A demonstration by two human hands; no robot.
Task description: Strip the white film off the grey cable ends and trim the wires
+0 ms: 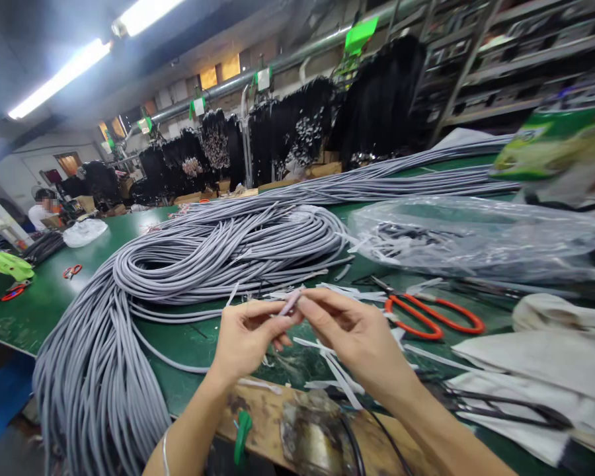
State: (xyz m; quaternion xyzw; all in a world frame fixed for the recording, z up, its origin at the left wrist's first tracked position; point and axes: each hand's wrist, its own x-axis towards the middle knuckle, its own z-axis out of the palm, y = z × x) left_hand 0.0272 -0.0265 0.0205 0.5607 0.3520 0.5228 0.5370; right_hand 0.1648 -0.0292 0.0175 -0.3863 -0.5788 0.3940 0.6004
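Note:
Between my two hands is the short end of a grey cable (291,303), seen only in part. My left hand (250,334) pinches it between thumb and fingers. From the right, the thumb and forefinger of my right hand (352,330) close on its tip; what exactly they grip there is hidden. A big looped bundle of grey cables (178,264) lies just beyond and to the left of my hands, its ends hanging over the near table edge. White strips (340,377) are scattered under and around my right hand.
Red-handled scissors (426,314) lie right of my hands. Beyond them is a clear plastic bag (476,238). White cloth gloves (545,357) and black-handled scissors (515,406) are at the right. A wooden board (262,423) sits at the near edge. A person (42,210) is far left.

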